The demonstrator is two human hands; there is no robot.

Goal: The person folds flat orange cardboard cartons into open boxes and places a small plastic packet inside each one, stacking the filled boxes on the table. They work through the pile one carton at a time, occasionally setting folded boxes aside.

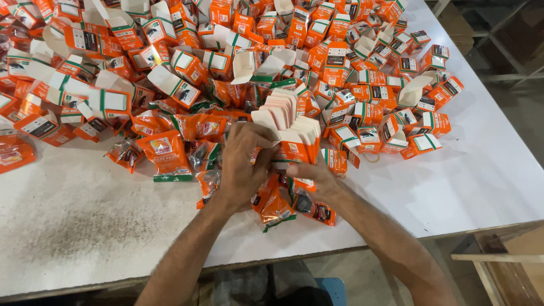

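Mid-way through boxing, by the look of it — far more left than done. Left hand [242, 164] clenched, fingers curled around the near end of a stack of flat orange-and-white cartons [292, 127], held fanned on edge just above the tabletop [85, 215]. Right hand [309, 173] pinching the lower front corner of the same stack, fingers closed on it from the other side. Stack sitting right at the front of the heap, between both hands, touching the sachets beneath.

Judged done: a broad pile of erected small cartons [362, 113] spread across the far and right part of the tabletop, many with flaps standing open, so probably not yet filled or closed. Judged left: loose orange foil sachets [164, 153] lying at the near edge of the heap, some under the wrists — not in any carton.

Counts, as far as visible:
- Hands: two, both the person's own.
- Flat cartons in the held stack: roughly a dozen, edges too close to count exactly.
- Erected cartons: well over a hundred, overlapping, impossible to count.
- Loose sachets: about ten in clear view, more half-buried.
- One blue seat [331, 289] below the tabletop edge.
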